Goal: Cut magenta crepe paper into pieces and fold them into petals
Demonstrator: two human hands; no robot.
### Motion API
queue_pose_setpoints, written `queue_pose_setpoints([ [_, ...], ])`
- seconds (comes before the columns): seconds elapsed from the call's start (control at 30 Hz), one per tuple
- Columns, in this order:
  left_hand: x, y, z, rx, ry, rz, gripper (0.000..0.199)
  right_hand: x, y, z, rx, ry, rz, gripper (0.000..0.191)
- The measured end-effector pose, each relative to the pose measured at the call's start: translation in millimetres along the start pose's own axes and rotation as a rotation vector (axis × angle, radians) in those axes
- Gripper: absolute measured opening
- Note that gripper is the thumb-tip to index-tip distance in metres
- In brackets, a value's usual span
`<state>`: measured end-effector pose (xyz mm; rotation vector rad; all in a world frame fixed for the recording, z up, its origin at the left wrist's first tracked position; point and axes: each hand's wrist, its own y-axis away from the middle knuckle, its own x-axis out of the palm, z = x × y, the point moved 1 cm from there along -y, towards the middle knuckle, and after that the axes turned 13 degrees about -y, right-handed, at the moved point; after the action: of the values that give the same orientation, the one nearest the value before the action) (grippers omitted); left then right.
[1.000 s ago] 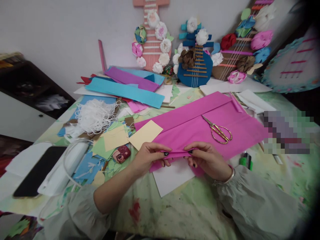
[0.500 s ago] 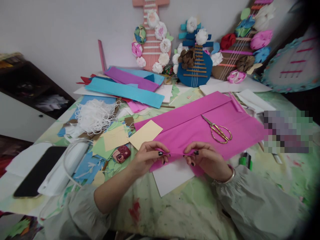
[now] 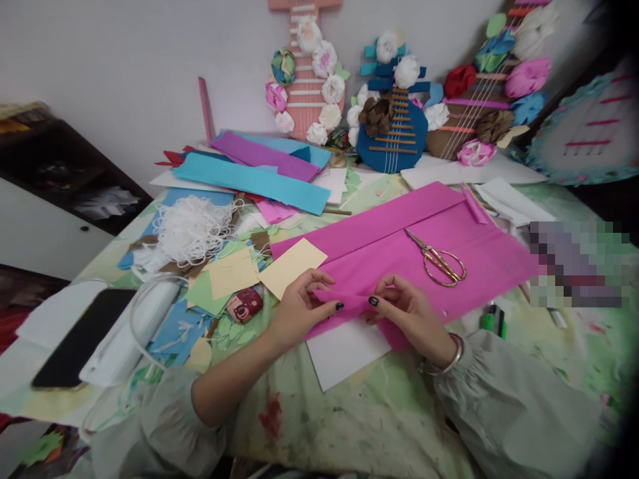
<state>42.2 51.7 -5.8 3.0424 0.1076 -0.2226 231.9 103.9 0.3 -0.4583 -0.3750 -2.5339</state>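
1. Pink strip point(image 3: 352, 303) is a small, thin bit of bright pink paper. It is bent, and its left end makes a pointy flap. The middle looks soft and a bit curved. Its color is so much like the big pink paper point(image 3: 489, 256) behind it that some edges are hard to see.
2. The top edge of the strip shows best near the left hand point(image 3: 302, 313). Fingers hide the right end. The strip is held over the near edge of the big pink paper, close to the white sheet point(image 3: 344, 352).
3. On the side near the person, past the white sheet, the painted table cloth point(image 3: 349, 426) has open room. On the far side, the big pink paper lies flat. The gold scissors point(image 3: 430, 254) lie on it, past the right hand point(image 3: 414, 319). A tan card point(image 3: 294, 266) is just beyond the left hand, and a little dark red case point(image 3: 244, 305) sits to the left of that hand.
4. The strip is between the two hands and touches both. The left hand has its left end, with the thumb in front and the fingers curled around behind. The right hand pinches the right end with thumb and fingertips. How hard they squeeze, I cannot tell.
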Motion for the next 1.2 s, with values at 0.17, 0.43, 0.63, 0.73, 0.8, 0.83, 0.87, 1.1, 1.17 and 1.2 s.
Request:
queue_pose_setpoints([
  [0.17, 4.6, 3.6, 0.6, -0.079, 0.005, 0.128, 0.033, 1.0, -0.3, -5.5, 0.119, 0.070, 0.096, 0.030],
  [0.43, -1.0, 0.4, -2.0, -0.227, 0.083, 0.132, 0.027, -5.1, -0.6, -9.4, 0.048, 0.170, 0.021, 0.026],
  [0.63, -0.6, 0.6, -0.3, -0.175, 0.000, 0.213, 0.042, -3.1, 1.7, -11.2, 0.009, 0.215, 0.028, 0.026],
  [0.73, 2.6, 2.0, -0.2, -0.182, -0.039, 0.252, 0.029, 0.9, 3.3, -9.7, -0.015, 0.242, 0.032, 0.024],
  [0.8, 3.1, 1.9, -0.7, -0.172, -0.031, 0.230, 0.023, 1.6, 3.3, -8.4, -0.019, 0.247, 0.023, 0.024],
  [0.83, 2.7, 1.5, -0.9, -0.169, -0.023, 0.211, 0.022, 0.8, 2.9, -8.0, -0.015, 0.244, 0.014, 0.024],
  [0.87, 1.8, 1.0, -1.0, -0.174, -0.012, 0.188, 0.021, -0.5, 2.3, -7.5, -0.010, 0.235, -0.001, 0.025],
  [1.1, -5.7, -2.3, 0.3, -0.234, 0.072, 0.085, 0.032, -11.6, -2.9, -3.0, -0.016, 0.188, -0.092, 0.032],
  [1.17, -5.6, -2.0, -0.4, -0.232, 0.066, 0.084, 0.035, -10.9, -3.0, -1.5, -0.036, 0.207, -0.095, 0.031],
  [1.2, -5.3, -1.6, -1.2, -0.230, 0.061, 0.086, 0.035, -10.1, -2.9, -1.2, -0.041, 0.211, -0.095, 0.031],
])
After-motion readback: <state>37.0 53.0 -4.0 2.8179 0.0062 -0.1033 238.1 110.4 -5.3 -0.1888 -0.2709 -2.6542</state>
